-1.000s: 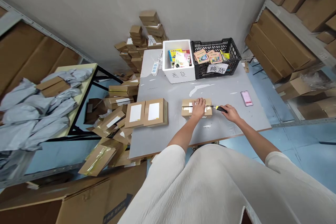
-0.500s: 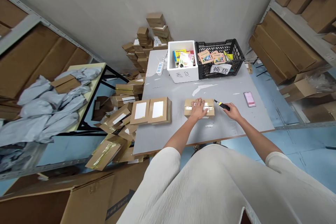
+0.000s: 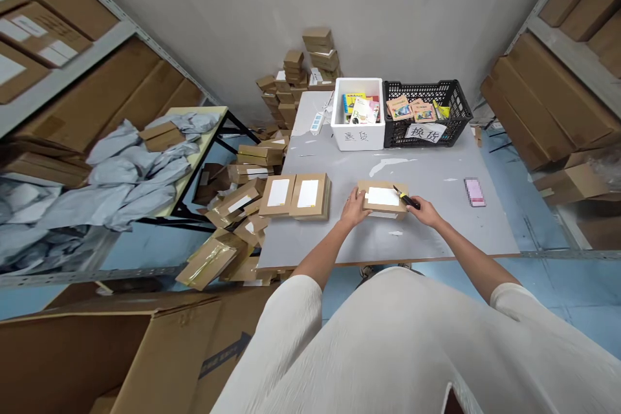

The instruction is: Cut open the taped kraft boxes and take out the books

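A small cardboard box (image 3: 383, 196) with a white label on top lies on the grey table (image 3: 339, 239) in front of me. My left hand (image 3: 355, 208) grips its left end, with the fingers over the far corner and the thumb at the near side. In my right hand (image 3: 425, 212) is a black and yellow utility knife (image 3: 410, 200). Its tip points left over the box's right end; whether the blade touches the cardboard I cannot tell.
Labelled boxes (image 3: 310, 196) stand left on the table. Behind are a white bin (image 3: 359, 141) of books, a black crate (image 3: 427, 132) with booklets, and a power strip (image 3: 317, 123). A phone (image 3: 474, 192) lies right. Loose cartons (image 3: 213, 262) pile up beside the table's left edge.
The box has been turned, so its label now faces up instead of the taped side. My left hand has moved from its top to its left end. The knife is now over the box.
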Tool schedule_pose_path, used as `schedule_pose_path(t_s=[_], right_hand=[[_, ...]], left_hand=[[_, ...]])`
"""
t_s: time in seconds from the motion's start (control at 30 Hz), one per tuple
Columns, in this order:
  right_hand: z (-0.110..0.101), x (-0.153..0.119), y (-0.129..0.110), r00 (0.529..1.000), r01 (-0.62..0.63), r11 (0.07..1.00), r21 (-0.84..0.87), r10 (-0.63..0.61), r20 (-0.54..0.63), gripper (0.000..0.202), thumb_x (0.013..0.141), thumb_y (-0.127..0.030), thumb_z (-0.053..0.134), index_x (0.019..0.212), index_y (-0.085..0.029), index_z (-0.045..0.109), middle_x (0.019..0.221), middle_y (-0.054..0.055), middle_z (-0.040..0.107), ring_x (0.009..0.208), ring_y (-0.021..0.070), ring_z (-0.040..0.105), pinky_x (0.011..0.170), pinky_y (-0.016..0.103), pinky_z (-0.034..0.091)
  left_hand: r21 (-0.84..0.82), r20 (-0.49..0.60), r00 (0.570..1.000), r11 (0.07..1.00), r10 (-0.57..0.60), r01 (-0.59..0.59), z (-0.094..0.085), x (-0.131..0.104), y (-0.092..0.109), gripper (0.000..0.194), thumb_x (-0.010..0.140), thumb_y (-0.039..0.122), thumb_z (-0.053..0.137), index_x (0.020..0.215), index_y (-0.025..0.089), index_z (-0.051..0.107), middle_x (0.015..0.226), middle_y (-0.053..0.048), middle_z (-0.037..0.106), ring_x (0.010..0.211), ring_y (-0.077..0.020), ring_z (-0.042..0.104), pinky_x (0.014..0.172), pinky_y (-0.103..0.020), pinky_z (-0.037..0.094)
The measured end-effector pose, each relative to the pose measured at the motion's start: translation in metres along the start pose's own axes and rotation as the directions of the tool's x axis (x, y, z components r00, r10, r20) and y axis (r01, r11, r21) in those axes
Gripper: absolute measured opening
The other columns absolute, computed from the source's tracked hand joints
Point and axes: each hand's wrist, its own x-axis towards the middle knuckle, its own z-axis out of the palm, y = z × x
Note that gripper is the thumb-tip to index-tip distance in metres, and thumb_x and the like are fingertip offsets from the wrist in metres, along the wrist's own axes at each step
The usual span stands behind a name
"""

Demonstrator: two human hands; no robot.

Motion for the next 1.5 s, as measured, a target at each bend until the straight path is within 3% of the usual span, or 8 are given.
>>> schedule_pose_path(t_s=[0.27,0.37,0.5,0.6,0.8,1.03,1.3,1.5], right_hand=[[-0.022,0.004,0.007,0.980,-0.070,0.995,0.068,0.081,-0.181,0.046,0.093,-0.056,0.069,0.127,-0.026,0.072,0.126,0.010,0.080,0.121,0.0316,0.072,0.111,0.050,0.056],[-0.026,0.007,0.015,0.967,-0.075,0.990,0.124,0.102,-0.234,0.049,0.092,-0.060,0.067,0.126,-0.024,0.070,0.129,0.012,0.078,0.122,0.0309,0.072,0.111,0.048,0.056],[-0.021,0.010,0.029,0.959,-0.077,0.986,0.149,0.114,-0.258,0.052,0.091,-0.063,0.066,0.125,-0.024,0.067,0.132,0.013,0.077,0.126,0.0302,0.071,0.113,0.048,0.056],[-0.013,0.009,0.040,0.966,-0.106,0.983,0.150,0.138,-0.221,0.052,0.090,-0.064,0.067,0.124,-0.025,0.068,0.131,0.012,0.077,0.124,0.0296,0.072,0.112,0.047,0.056],[-0.003,0.001,0.051,0.966,-0.152,0.977,0.146,0.179,-0.187,0.046,0.090,-0.057,0.070,0.121,-0.024,0.071,0.119,0.009,0.080,0.112,0.0277,0.076,0.105,0.045,0.059],[-0.001,0.001,0.052,0.969,-0.150,0.977,0.150,0.175,-0.173,0.039,0.090,-0.055,0.069,0.115,-0.025,0.072,0.120,0.009,0.081,0.117,0.0284,0.075,0.110,0.047,0.056],[0.003,0.002,0.045,0.970,-0.121,0.972,0.202,0.159,-0.185,0.044,0.086,-0.060,0.071,0.111,-0.024,0.072,0.122,0.009,0.080,0.118,0.0285,0.073,0.112,0.048,0.055],[-0.005,-0.001,0.040,0.958,-0.122,0.967,0.222,0.174,-0.229,0.045,0.083,-0.060,0.072,0.110,-0.024,0.071,0.116,0.009,0.081,0.111,0.0281,0.075,0.106,0.047,0.057]], left_hand=[[0.031,-0.030,0.992,0.992,0.126,-0.125,0.000,0.007,0.024,0.066,0.103,0.065,0.059,0.157,0.027,0.056,0.169,-0.014,0.048,0.143,-0.0360,0.058,0.120,-0.046,0.046],[0.011,-0.025,0.994,0.995,0.103,-0.103,0.001,0.016,0.033,0.060,0.106,0.063,0.055,0.152,0.026,0.059,0.160,-0.013,0.056,0.138,-0.0353,0.061,0.120,-0.047,0.046],[-0.113,-0.082,0.996,0.994,-0.025,0.015,0.009,0.030,0.038,0.065,0.108,0.050,0.052,0.167,0.025,0.040,0.168,-0.016,0.049,0.146,-0.0334,0.058,0.119,-0.045,0.050],[-0.207,-0.097,0.995,0.978,-0.037,0.016,0.018,0.034,0.035,0.078,0.107,0.040,0.054,0.175,0.023,0.021,0.177,-0.018,0.038,0.158,-0.0318,0.048,0.122,-0.045,0.049],[-0.327,-0.060,0.994,0.943,-0.092,0.067,0.036,0.031,0.024,0.097,0.104,0.042,0.059,0.178,0.019,0.001,0.181,-0.023,0.027,0.162,-0.0387,0.042,0.122,-0.052,0.050],[-0.322,0.077,0.995,0.943,-0.069,0.090,0.052,0.027,0.020,0.098,0.100,0.038,0.070,0.178,0.020,0.012,0.173,-0.025,0.040,0.150,-0.0395,0.056,0.119,-0.049,0.049],[-0.304,0.079,0.993,0.946,-0.090,0.110,0.051,0.023,0.024,0.100,0.100,0.032,0.070,0.178,0.022,0.009,0.167,-0.024,0.047,0.144,-0.0383,0.061,0.112,-0.046,0.053],[-0.308,0.048,0.993,0.944,-0.105,0.115,0.042,0.016,0.028,0.097,0.100,0.041,0.068,0.178,0.023,0.011,0.162,-0.023,0.052,0.138,-0.0386,0.064,0.107,-0.046,0.055]])
